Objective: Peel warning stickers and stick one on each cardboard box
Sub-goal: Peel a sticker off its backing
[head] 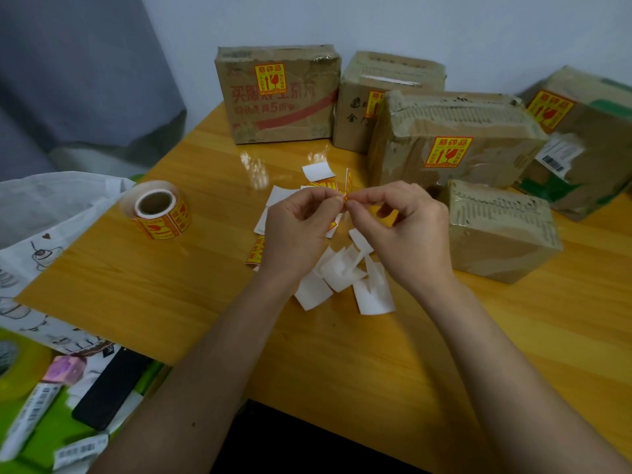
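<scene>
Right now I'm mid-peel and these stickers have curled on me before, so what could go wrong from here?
The sticker is pinched between the left hand and right hand, standing on edge; it may fold onto itself. The backing scraps heaped below could catch its adhesive if it drops. The small box beside the right hand shows no sticker on its visible faces, so it might get skipped.

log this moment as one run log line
step: peeling sticker | hands: left, right pinch it | stickered boxes visible: four | bare: small box
</scene>
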